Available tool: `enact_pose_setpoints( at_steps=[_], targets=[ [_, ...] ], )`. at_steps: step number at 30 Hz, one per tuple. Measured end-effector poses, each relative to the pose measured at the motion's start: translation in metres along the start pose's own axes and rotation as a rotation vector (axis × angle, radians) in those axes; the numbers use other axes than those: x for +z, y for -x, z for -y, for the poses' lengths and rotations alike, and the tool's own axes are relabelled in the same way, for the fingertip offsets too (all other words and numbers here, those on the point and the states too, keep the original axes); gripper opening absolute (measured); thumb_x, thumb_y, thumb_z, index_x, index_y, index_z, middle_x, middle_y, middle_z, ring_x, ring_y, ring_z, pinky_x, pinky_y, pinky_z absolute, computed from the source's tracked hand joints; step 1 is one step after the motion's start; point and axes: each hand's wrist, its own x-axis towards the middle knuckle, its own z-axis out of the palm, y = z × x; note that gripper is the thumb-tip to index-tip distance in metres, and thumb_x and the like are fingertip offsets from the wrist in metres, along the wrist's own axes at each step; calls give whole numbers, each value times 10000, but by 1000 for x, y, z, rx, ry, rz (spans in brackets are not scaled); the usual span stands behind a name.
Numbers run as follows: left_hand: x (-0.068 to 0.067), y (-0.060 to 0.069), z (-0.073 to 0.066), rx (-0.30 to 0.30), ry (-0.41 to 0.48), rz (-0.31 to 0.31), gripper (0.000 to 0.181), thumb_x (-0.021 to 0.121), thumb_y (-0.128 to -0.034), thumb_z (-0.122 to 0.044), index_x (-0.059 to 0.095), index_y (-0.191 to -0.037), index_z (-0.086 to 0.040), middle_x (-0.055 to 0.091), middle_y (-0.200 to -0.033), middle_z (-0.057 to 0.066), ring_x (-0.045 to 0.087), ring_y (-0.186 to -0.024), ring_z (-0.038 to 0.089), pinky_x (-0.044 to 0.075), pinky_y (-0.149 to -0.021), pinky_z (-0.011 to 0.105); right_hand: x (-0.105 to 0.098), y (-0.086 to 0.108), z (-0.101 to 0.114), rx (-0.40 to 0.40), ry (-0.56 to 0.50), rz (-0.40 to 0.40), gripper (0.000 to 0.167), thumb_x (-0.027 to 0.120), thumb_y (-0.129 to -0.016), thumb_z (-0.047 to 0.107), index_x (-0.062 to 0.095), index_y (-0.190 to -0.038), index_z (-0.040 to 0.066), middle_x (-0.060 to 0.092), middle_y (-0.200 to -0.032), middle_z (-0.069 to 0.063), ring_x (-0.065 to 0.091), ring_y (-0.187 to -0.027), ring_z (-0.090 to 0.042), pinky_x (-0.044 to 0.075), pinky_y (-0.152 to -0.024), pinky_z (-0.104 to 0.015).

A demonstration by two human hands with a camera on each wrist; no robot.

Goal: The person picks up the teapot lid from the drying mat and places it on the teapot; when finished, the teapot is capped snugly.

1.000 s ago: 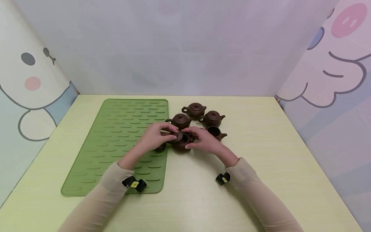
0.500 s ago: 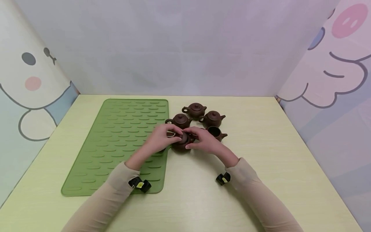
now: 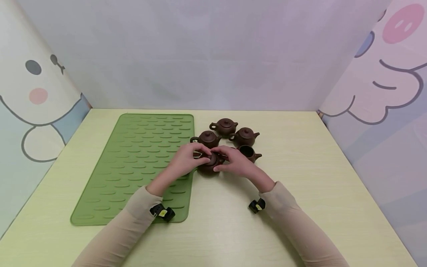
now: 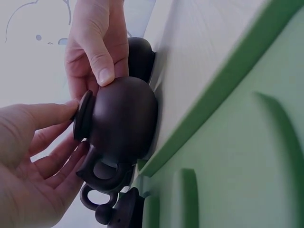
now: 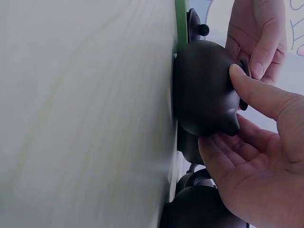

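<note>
A small dark brown teapot point(image 3: 207, 171) stands on the table between the hands, at the right edge of the green mat. My left hand point(image 3: 183, 160) pinches a teapot lid point(image 4: 84, 116) at the pot's mouth; in the left wrist view it is tilted slightly off the rim. My right hand point(image 3: 235, 162) holds the same teapot by its spout side, thumb on the upper rim and fingers beneath the spout point(image 5: 231, 126). A second, knobbed lid point(image 5: 194, 26) lies on the mat beside the pot, hidden behind the left hand in the head view.
Behind the hands stand three lidded teapots, at the left point(image 3: 208, 139), back point(image 3: 225, 127) and right point(image 3: 245, 137). A lidless teapot point(image 3: 247, 151) is close by the right hand. The ridged green mat point(image 3: 133, 167) covers the table's left part.
My left hand has moved right and brought the lid from beside the teapot's opening onto its mouth. The right hand has kept its place on the pot.
</note>
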Motion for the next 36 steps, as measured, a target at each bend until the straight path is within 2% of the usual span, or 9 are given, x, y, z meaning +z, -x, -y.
enact_pose_setpoints(
  at_steps=[8,12,19,36],
  targets=[
    [3,0,2,21,-52,-8,121,757,-890,-147,732,-1007,-128,722,-1126,52,652,-1122,242,520,-993,432,1,0,1,-10,-14,-7,584,794,-858,178,559,-1381,67,614,-1361,-94,573,-1245,-240,477,-1066,-433],
    [2,-1,3,18,-43,8,128,751,-895,-136,728,-1019,-120,721,-1129,59,654,-1121,242,527,-992,430,1,0,2,-10,-18,-7,580,794,-858,172,561,-1379,68,614,-1362,-93,572,-1244,-241,475,-1068,-433],
    [-5,0,4,-4,-12,25,125,726,-915,-132,729,-1038,-109,724,-1131,76,672,-1110,256,549,-987,429,0,1,2,-8,-5,0,585,791,-862,185,557,-1388,83,602,-1386,-85,554,-1296,-247,460,-1096,-443],
    [-25,14,15,-63,18,-15,149,700,-928,-129,719,-1062,-67,726,-1087,81,678,-1074,250,570,-963,398,0,3,3,7,-18,-10,568,791,-858,166,570,-1375,81,597,-1396,-92,533,-1343,-256,437,-1132,-423]
  ],
)
